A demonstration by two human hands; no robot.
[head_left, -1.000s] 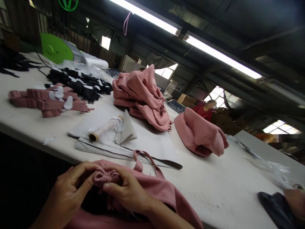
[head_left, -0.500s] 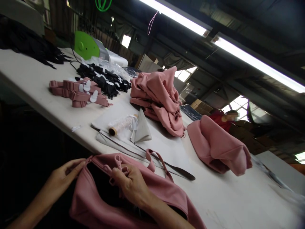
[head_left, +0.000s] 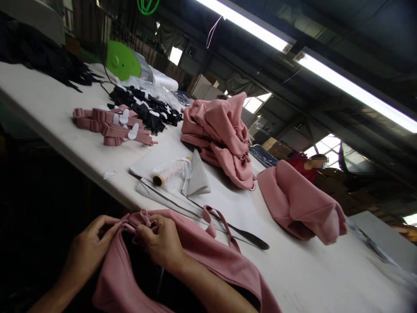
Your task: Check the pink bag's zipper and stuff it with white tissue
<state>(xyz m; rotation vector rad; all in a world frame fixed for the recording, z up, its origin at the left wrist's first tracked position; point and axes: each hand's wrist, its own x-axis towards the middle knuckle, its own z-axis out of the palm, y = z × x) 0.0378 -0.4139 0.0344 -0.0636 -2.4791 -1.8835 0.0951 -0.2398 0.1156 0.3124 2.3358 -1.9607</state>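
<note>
1. Pink webbing straps (head_left: 110, 128) lie on the white desk (head_left: 55, 95), far beyond the left hand (head_left: 87, 250).
2. Its fingers (head_left: 112, 224) close on a gathered edge of the pink fabric piece (head_left: 208, 265), which spreads beneath both hands.
3. The right hand (head_left: 159, 243) pinches that same gather.
4. A white thread spool (head_left: 171, 171) lies ahead of the fingers.

The pink fabric (head_left: 208, 265) runs off the near edge of the view. The left hand (head_left: 89, 245) and right hand (head_left: 159, 241) hide most of the gathered loop (head_left: 143, 219), so its form cannot be told. The black straps (head_left: 39, 56) are cut off at far left, and the table (head_left: 384, 278) blurs at near right.
</note>
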